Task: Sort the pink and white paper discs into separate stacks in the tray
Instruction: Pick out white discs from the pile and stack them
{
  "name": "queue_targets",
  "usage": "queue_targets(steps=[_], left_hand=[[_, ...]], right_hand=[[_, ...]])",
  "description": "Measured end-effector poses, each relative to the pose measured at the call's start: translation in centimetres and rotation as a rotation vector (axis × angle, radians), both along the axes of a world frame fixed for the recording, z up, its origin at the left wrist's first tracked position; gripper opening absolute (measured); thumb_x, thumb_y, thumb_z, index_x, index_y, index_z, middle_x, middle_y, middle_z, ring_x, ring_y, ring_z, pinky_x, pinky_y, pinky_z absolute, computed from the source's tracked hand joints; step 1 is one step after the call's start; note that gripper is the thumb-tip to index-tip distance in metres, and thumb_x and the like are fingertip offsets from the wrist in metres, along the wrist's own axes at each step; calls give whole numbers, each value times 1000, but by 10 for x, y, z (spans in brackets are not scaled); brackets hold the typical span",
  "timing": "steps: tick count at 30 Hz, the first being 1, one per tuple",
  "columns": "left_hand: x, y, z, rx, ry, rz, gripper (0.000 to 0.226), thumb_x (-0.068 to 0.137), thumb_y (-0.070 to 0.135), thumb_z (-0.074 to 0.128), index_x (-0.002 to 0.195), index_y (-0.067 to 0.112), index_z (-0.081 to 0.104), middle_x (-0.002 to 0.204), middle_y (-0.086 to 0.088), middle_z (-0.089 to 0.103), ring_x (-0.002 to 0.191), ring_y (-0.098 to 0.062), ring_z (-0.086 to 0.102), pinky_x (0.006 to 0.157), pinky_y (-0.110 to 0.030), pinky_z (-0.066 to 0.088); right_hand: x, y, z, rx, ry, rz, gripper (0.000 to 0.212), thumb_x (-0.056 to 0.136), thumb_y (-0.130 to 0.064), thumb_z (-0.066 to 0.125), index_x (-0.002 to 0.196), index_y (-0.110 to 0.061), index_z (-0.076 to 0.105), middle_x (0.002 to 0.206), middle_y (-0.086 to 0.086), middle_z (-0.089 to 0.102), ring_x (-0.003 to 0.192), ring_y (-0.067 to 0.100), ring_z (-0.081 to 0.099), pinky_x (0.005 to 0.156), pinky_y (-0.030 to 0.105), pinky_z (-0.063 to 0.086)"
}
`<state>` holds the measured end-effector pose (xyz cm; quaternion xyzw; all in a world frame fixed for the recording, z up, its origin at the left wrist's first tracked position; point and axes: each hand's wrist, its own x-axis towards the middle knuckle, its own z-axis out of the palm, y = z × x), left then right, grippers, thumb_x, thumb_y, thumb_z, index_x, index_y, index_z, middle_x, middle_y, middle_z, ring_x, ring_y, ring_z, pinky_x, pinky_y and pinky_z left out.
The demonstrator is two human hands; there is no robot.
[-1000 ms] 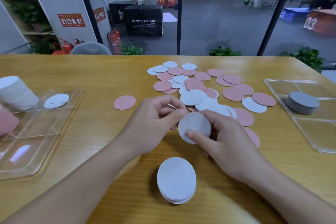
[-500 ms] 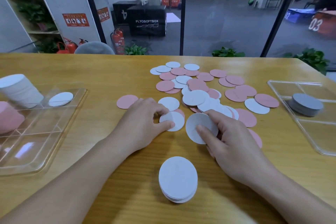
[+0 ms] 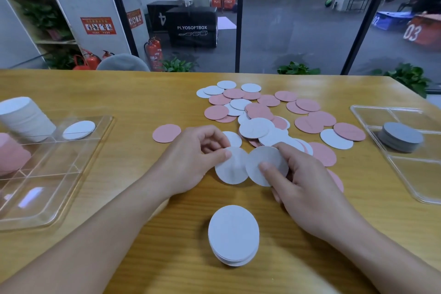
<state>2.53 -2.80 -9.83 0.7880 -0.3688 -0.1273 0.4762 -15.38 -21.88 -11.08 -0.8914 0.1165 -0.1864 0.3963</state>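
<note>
Centrally on the counter [image 3: 119,93]: left hand [image 3: 191,157] pinching one white disc [image 3: 230,170]; right hand [image 3: 303,181] pinching another white disc [image 3: 265,162] just beside it; white stack [image 3: 233,234] nearer; mixed pile [image 3: 274,114] beyond.

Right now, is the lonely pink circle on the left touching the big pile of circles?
Apart. In the head view, bare wood shows all around the lone pink disc, with a clear gap between it and the scattered pile.
</note>
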Motion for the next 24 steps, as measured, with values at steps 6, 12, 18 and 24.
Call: queue_targets(steps=[6, 12, 18, 24], left_hand=[[-13, -5, 4, -188, 135, -139, 6, 104, 6, 73, 103, 8, 78, 88, -7, 75, 75, -13, 63, 72, -24, 54], [-18, -12, -3, -210, 120, -140, 20, 110, 2, 62, 107, 10, 80, 90, -10, 78, 77, -28, 68, 75, -37, 61], [21, -27, -19, 328, -351, 210, 45, 102, 56, 69, 141, 36, 67, 126, 14, 58, 116, -13, 52, 102, -39, 50], [17, -31, -19, 439, -364, 195, 57, 92, 71, 72, 140, 40, 64, 132, 15, 53, 125, -16, 41, 109, -44, 44]], right_hand=[[-1, 0, 2, 114, 7, 19, 6, 108, -38, 65, 113, -36, 61, 68, 0, 70, 60, 16, 67, 57, 34, 51], [-2, -1, 0, 53, 21, 91, 10, 109, -35, 65, 119, -39, 66, 61, -13, 64, 51, 8, 56, 54, 23, 44], [-1, -2, 1, 20, 14, 71, 9, 109, -36, 65, 103, -42, 63, 63, -21, 63, 54, 9, 53, 55, 20, 39], [-2, -1, 0, -17, 18, 64, 11, 109, -37, 65, 100, -43, 62, 65, -23, 64, 56, 9, 55, 56, 21, 40]])
